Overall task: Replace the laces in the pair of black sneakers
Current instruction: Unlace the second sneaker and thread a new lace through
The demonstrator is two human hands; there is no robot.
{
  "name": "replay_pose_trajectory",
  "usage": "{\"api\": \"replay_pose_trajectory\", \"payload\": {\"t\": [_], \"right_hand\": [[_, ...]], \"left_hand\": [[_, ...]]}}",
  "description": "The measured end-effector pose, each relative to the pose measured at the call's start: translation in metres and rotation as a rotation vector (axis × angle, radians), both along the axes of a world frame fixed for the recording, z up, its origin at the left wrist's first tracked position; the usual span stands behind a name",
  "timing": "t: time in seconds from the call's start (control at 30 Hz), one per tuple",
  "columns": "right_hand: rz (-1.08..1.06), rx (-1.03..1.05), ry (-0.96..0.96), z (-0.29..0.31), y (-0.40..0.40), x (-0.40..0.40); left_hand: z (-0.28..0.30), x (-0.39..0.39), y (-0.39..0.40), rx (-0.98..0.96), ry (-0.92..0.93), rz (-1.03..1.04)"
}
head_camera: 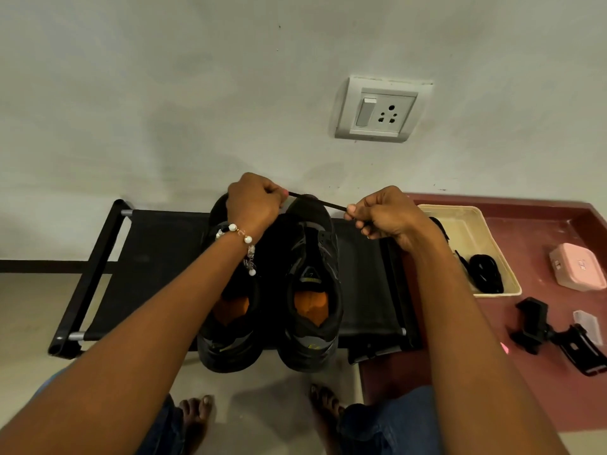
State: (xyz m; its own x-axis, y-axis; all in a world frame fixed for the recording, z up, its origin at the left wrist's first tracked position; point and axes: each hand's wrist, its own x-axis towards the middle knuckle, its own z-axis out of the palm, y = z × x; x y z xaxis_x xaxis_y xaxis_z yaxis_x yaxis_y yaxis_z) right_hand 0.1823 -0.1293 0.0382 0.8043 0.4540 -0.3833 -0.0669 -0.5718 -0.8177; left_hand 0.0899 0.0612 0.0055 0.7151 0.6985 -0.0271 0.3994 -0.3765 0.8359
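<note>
Above the toe of the right shoe: both hands hold one black lace pulled tight between them.

Left grip: the left hand is curled in a fist and pinches one end of the lace at its fingertips.

Right grip: the right hand pinches the other end between thumb and finger. The other fingers are curled under.

Way the lace runs: its long line goes from side to side, from the left hand across to the right hand. It slopes a little, with the left end farther from the person.

Where the lace is from the shoes: it hangs over the front tip of the right shoe. I cannot tell if it touches the shoe or goes through any holes.

Which hand is nearer: the left hand is over the toe of the left shoe. The right hand is out past the side of the right shoe. Both are about as near to the right shoe's front.

Shoes: the two black shoes sit side by side on the black worktop, toes to the wall. No lace shows on their fronts.

More laces: a bundle of black laces lies in the tray, well off to the right, nearer the right hand.

My guess for the next move: the lace must come down toward the front holes of the right shoe.
</note>
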Motion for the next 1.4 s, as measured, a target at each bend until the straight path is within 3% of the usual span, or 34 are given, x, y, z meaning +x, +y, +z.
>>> {"api": "replay_pose_trajectory", "payload": {"t": [0.1,0.17,0.23,0.37,0.53,0.67,0.83,0.93,1.13,1.4], "right_hand": [[0.032,-0.056,-0.036,-0.004,0.005,-0.001],[0.094,-0.088,-0.069,-0.005,0.01,-0.003],[0.131,-0.055,-0.084,-0.006,0.017,-0.007],[0.054,0.056,-0.072,-0.005,0.027,-0.013],[-0.022,0.119,0.066,-0.006,0.027,-0.016],[-0.039,0.108,0.132,-0.012,0.029,-0.017],[0.075,-0.259,0.038,-0.016,0.031,-0.024],[0.191,-0.384,0.131,-0.012,0.033,-0.035],[0.143,-0.307,0.207,-0.013,0.029,-0.033],[0.109,-0.194,0.302,-0.021,0.02,-0.025]], "left_hand": [[-0.004,-0.003,0.001,0.144,0.139,-0.009],[-0.004,-0.002,-0.006,0.258,0.202,-0.13],[-0.001,0.0,-0.012,0.302,0.138,-0.322],[0.007,0.004,-0.023,0.087,-0.02,-0.534],[0.001,0.002,-0.024,0.025,-0.096,-0.431],[-0.002,0.003,-0.022,0.092,-0.002,-0.487],[-0.021,0.005,-0.024,0.229,0.13,-0.472],[-0.028,0.007,-0.027,0.259,0.18,-0.434],[-0.036,0.008,-0.032,0.287,0.302,-0.424],[-0.04,0.005,-0.044,0.33,0.316,-0.396]]}}
